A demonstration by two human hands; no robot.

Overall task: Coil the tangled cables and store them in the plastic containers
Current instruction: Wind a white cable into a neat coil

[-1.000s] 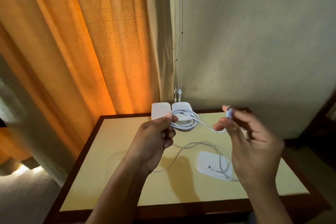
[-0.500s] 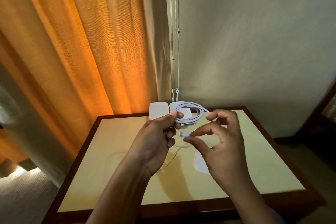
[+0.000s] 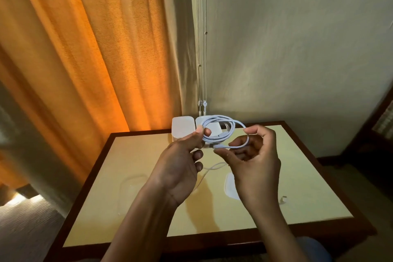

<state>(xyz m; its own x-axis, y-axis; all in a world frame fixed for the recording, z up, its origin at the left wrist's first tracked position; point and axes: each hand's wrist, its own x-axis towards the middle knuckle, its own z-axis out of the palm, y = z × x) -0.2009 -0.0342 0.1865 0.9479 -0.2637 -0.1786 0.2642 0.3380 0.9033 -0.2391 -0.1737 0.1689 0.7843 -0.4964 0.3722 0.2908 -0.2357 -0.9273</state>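
Left hand (image 3: 180,164), item one on my screen: held above the table (image 3: 308,176), thumb on top and fingers curled below, pinching the left edge of the white cable (image 3: 221,117), which is wound into a loose coil of several turns.

Right hand (image 3: 257,166), item two: forefinger hooked over the coil's right edge, thumb under the free tail near its plug (image 3: 219,146). I log it as gripping the cable.

Coil: in the air, spanning the gap between both hands, in front of two white plastic containers (image 3: 182,128) that stand side by side at the table's far edge.

Second cable (image 3: 212,167): loose on the tabletop beneath the hands.

White flat piece (image 3: 229,185): on the table, partly hidden by the right hand; lid or tray, I cannot tell.

Orange curtain (image 3: 85,59): behind, left.
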